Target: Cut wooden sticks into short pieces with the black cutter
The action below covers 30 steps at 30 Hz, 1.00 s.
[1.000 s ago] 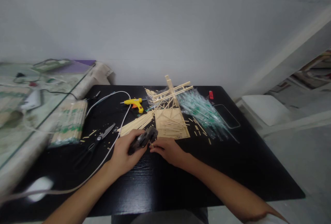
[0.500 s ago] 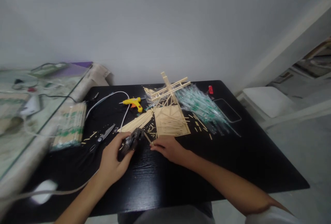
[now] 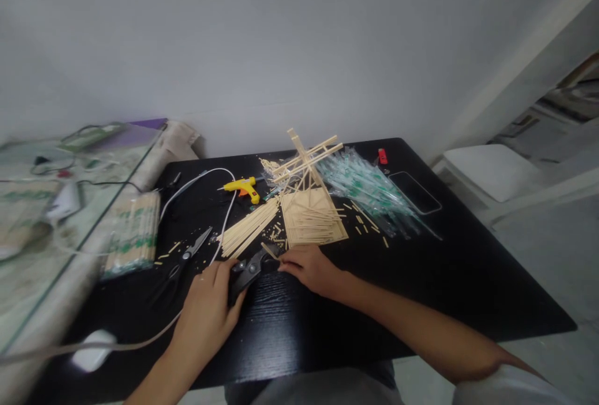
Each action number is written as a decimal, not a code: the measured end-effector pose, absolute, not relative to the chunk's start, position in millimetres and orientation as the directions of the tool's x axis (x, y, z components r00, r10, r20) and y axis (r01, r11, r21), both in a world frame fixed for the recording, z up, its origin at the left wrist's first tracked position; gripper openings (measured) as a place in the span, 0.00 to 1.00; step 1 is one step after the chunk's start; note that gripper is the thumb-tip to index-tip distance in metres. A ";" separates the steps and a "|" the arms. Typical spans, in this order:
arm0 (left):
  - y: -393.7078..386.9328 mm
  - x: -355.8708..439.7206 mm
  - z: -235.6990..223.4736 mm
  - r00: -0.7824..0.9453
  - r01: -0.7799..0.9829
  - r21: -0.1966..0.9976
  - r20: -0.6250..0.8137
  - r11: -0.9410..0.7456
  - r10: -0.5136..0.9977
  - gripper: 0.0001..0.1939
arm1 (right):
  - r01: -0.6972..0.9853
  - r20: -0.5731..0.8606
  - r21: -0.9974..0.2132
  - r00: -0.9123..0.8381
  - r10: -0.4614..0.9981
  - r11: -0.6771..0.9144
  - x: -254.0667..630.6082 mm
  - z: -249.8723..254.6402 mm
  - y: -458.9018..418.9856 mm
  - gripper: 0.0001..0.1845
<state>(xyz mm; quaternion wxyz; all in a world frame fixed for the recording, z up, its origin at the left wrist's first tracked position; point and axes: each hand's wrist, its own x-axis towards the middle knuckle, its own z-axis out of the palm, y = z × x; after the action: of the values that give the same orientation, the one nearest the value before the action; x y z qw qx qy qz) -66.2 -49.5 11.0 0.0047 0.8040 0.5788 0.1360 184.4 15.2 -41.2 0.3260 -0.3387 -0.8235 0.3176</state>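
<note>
"Looking from my distant seat through the head view, I find the thin wooden stick point(image 3: 270, 251) low in mid-frame"

"What has it?"

"I see the right hand point(image 3: 311, 271), the nearer one, pinching its lower-right end, so it juts from those fingertips toward the frame's upper left"

"And the left hand point(image 3: 206, 305)?"

"Lower left of centre, wrapped around the dark cutters point(image 3: 249, 272); I make out their jaws aiming up and right, crosswise to the stick's long axis, but whether they touch it I cannot tell"
</note>
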 end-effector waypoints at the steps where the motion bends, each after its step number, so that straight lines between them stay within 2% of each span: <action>1: -49.4 -63.2 11.4 0.303 0.928 0.154 0.211 -0.338 0.929 0.18 | 0.358 0.317 -0.740 -0.561 0.765 0.569 184.9 -41.2 15.3 0.10; 10: -50.0 -44.7 15.6 0.329 0.933 0.100 0.155 -0.346 0.932 0.17 | 0.334 0.358 -0.723 -0.567 0.742 0.605 187.7 -50.4 16.6 0.08; 16: -51.1 -37.5 22.3 0.312 0.950 -0.005 0.071 -0.313 0.947 0.11 | 0.305 0.362 -0.751 -0.551 0.752 0.586 185.8 -48.9 17.6 0.09; 26: -50.5 -33.1 27.0 0.247 0.955 -0.147 -0.088 -0.258 0.965 0.06 | 0.345 0.383 -0.715 -0.534 0.754 0.608 184.7 -53.4 18.7 0.14; 30: -49.5 -33.1 26.8 0.220 0.953 -0.182 -0.139 -0.243 0.966 0.10 | 0.342 0.385 -0.722 -0.525 0.759 0.602 184.3 -53.4 18.8 0.16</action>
<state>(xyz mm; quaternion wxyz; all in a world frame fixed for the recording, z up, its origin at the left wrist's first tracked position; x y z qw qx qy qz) -33.1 -49.5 26.8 -0.0288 0.7805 0.6144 -0.1116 184.3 18.8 -53.4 0.3541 -0.3349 -0.8220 0.2946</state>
